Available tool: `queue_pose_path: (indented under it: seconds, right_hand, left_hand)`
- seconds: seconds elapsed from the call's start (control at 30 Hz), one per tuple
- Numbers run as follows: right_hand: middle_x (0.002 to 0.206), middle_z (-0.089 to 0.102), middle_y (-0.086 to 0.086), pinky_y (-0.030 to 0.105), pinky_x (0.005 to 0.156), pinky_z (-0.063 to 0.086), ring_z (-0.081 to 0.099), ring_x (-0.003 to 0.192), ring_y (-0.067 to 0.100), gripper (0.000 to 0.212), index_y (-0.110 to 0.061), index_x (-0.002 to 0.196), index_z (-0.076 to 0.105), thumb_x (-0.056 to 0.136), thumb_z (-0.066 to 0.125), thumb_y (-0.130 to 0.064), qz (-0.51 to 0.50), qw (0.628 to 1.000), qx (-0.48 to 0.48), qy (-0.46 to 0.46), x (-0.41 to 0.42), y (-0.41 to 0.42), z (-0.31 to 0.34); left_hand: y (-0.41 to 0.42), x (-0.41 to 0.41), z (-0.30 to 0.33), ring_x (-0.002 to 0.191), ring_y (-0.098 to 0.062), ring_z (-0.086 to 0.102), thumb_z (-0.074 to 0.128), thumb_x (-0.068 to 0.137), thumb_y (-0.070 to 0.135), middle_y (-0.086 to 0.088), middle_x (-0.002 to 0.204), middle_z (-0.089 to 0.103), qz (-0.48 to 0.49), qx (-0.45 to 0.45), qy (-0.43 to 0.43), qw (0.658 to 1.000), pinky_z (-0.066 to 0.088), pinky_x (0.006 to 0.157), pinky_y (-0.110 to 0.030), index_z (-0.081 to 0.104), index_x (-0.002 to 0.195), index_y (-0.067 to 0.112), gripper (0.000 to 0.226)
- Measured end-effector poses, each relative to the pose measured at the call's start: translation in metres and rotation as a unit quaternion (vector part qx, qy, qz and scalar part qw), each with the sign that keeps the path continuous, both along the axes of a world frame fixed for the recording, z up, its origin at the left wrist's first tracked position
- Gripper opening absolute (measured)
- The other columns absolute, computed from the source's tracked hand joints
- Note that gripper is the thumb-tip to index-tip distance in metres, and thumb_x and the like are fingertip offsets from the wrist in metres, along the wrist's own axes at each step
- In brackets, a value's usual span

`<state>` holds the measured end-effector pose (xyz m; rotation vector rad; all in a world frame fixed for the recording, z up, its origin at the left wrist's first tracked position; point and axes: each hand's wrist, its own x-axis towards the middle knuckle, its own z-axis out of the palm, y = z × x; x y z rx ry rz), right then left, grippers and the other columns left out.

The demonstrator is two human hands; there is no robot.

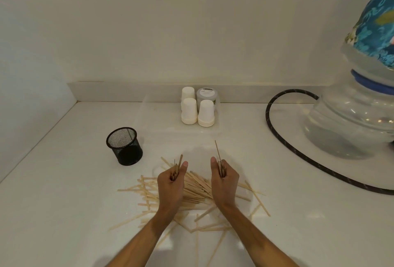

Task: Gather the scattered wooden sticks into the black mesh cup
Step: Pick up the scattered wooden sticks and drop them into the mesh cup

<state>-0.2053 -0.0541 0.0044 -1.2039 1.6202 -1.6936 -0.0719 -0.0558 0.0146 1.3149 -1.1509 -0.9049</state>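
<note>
A heap of thin wooden sticks (pixel 197 190) lies scattered on the white counter, in and around a shallow clear tray. My left hand (pixel 171 183) is closed around a small bundle of sticks that point upward. My right hand (pixel 223 178) grips another upright bundle, one stick poking higher than the rest. The black mesh cup (pixel 125 146) stands upright and looks empty, to the left and a little behind my left hand, apart from the pile.
White paper cups (pixel 197 109) and a lidded grey jar (pixel 207 95) sit in a clear tray at the back. A large water bottle (pixel 354 117) with a blue patterned cover stands at right, and a black hose (pixel 277 134) loops from it across the counter.
</note>
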Motion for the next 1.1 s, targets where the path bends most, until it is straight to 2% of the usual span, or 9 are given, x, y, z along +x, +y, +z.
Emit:
queue_pose_path:
  seconds: [0.2,0.3,0.37,0.47,0.63,0.77,0.9,0.97,1.1]
  right_hand:
    - [0.050,0.028,-0.009,0.019,0.045,0.027,0.026,0.047,0.006,0.048,-0.026,0.056,0.032,0.094,0.059,-0.037,0.008,1.000,-0.006,-0.004,0.000,0.001,0.007]
    - [0.051,0.031,-0.011,0.017,0.048,0.028,0.028,0.049,0.005,0.046,-0.028,0.057,0.035,0.094,0.060,-0.037,0.046,0.999,-0.002,0.007,-0.002,0.000,0.014]
    - [0.053,0.033,-0.012,0.017,0.050,0.029,0.030,0.051,0.004,0.042,-0.027,0.060,0.037,0.093,0.060,-0.039,0.075,0.997,-0.001,0.011,-0.002,0.001,0.016]
    - [0.052,0.032,-0.012,0.017,0.049,0.028,0.029,0.050,0.004,0.043,-0.024,0.060,0.036,0.096,0.057,-0.034,0.095,0.995,0.001,0.012,0.000,0.003,0.014]
    - [0.046,0.024,-0.011,0.017,0.046,0.024,0.022,0.046,0.006,0.056,-0.027,0.051,0.028,0.094,0.062,-0.019,0.073,0.997,0.006,0.005,0.003,0.000,0.022]
    - [0.051,0.023,-0.007,0.024,0.047,0.024,0.022,0.049,0.009,0.054,-0.021,0.054,0.026,0.096,0.060,-0.019,0.040,0.998,-0.022,-0.032,0.008,-0.003,0.027]
    - [0.048,0.034,-0.009,0.020,0.048,0.030,0.031,0.047,0.006,0.045,-0.022,0.055,0.040,0.094,0.063,-0.019,0.049,0.998,-0.019,-0.020,0.011,0.005,0.016]
    - [0.047,0.037,-0.009,0.020,0.048,0.030,0.032,0.046,0.005,0.043,-0.021,0.056,0.043,0.092,0.065,-0.019,0.058,0.998,-0.008,-0.015,0.013,0.010,0.009]
    - [0.044,0.030,-0.010,0.018,0.047,0.027,0.027,0.044,0.005,0.050,-0.022,0.053,0.035,0.093,0.064,-0.019,0.065,0.998,-0.007,-0.009,0.015,0.011,0.013]
  left_hand:
    - [0.002,0.001,-0.004,0.040,-0.016,0.032,0.059,0.085,0.053,0.000,0.042,0.033,-0.013,0.012,0.004,1.000,0.030,0.044,-0.029,0.037,0.051,0.018,0.054]
    - [-0.001,0.003,-0.002,0.042,-0.017,0.035,0.058,0.083,0.057,-0.003,0.046,0.036,-0.040,0.008,-0.011,0.999,0.034,0.044,-0.029,0.039,0.055,0.009,0.059]
    - [-0.004,0.004,-0.002,0.048,-0.019,0.036,0.058,0.085,0.056,-0.006,0.052,0.038,-0.057,0.008,-0.027,0.998,0.036,0.051,-0.034,0.041,0.062,0.001,0.062]
    - [-0.004,0.007,-0.001,0.051,-0.018,0.036,0.056,0.088,0.054,-0.004,0.055,0.037,-0.064,-0.002,-0.038,0.997,0.036,0.053,-0.034,0.043,0.066,0.000,0.060]
    - [-0.006,0.008,0.013,0.044,-0.014,0.029,0.058,0.087,0.047,-0.004,0.046,0.029,-0.025,-0.049,-0.021,0.998,0.031,0.046,-0.027,0.035,0.054,0.005,0.059]
    - [-0.007,0.004,0.019,0.044,-0.020,0.026,0.062,0.089,0.036,-0.018,0.046,0.026,-0.002,-0.076,-0.003,0.997,0.031,0.045,-0.030,0.030,0.052,-0.001,0.062]
    - [0.000,0.001,0.006,0.045,-0.024,0.029,0.067,0.090,0.022,-0.023,0.047,0.028,-0.008,-0.038,-0.004,0.999,0.034,0.048,-0.038,0.031,0.051,-0.001,0.058]
    - [0.005,-0.001,0.002,0.045,-0.021,0.029,0.069,0.088,0.023,-0.014,0.045,0.029,-0.009,-0.036,-0.010,0.999,0.033,0.049,-0.033,0.031,0.049,0.005,0.057]
    - [0.002,-0.002,0.007,0.044,-0.008,0.023,0.069,0.089,0.023,0.005,0.044,0.024,0.009,-0.046,0.001,0.999,0.030,0.047,-0.018,0.029,0.046,0.022,0.059]
